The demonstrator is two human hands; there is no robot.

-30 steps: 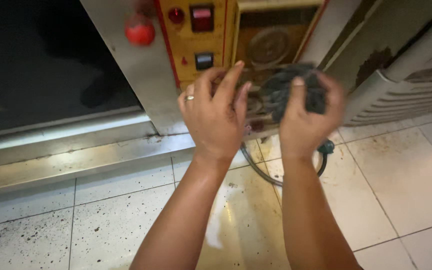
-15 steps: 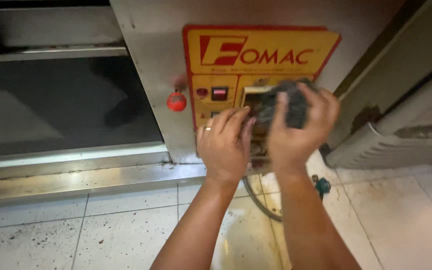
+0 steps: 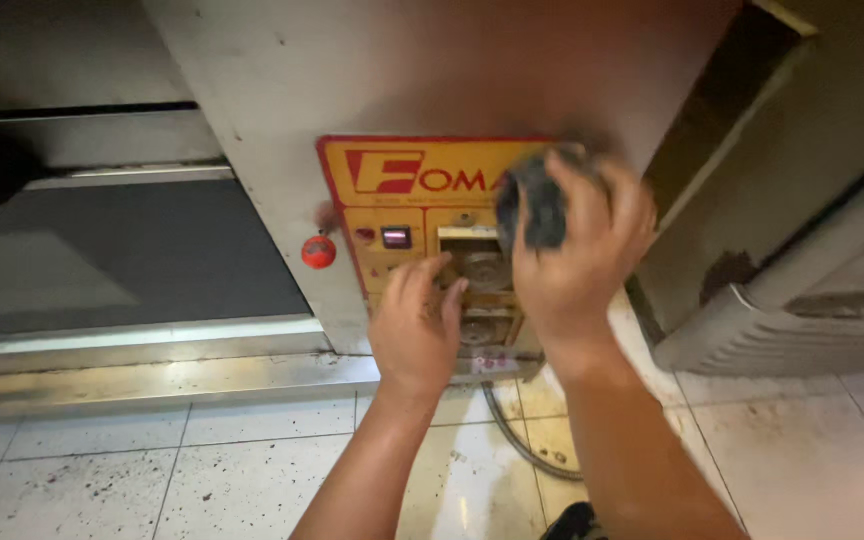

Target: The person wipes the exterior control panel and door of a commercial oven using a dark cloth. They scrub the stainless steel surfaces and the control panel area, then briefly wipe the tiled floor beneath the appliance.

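The right hand [image 3: 577,260] holds a dark scrubbing pad [image 3: 534,205] in a tight grip. The fingers wrap over the pad and press it on the yellow control panel [image 3: 422,215], in the middle of the frame near the top. The pad sits at the top left of the hand, poking out past the fingers, so only part of it shows.

The left hand [image 3: 414,325] is lower, just left of the middle. Its grip is loose and half open, and it holds nothing. Its fingertips rest on the panel beside a round dial [image 3: 482,270].

Things could go wrong here. The pad is close to the small red switch [image 3: 395,237] and the dials. A hard rub could, I think, push the switch or turn a dial, and the oven could come on or change its heat. A wet pad could let water into the buttons, which may hurt them. I cannot tell if the pad is wet.

The red round knob [image 3: 318,251] sits left of the panel, and a wide swipe could bump it. The pad could also slip out of the grip and drop on the tiled floor [image 3: 132,470]. A grey hose [image 3: 522,440] lies on the floor below the hands, near the bottom of the frame, and a foot could catch on it.
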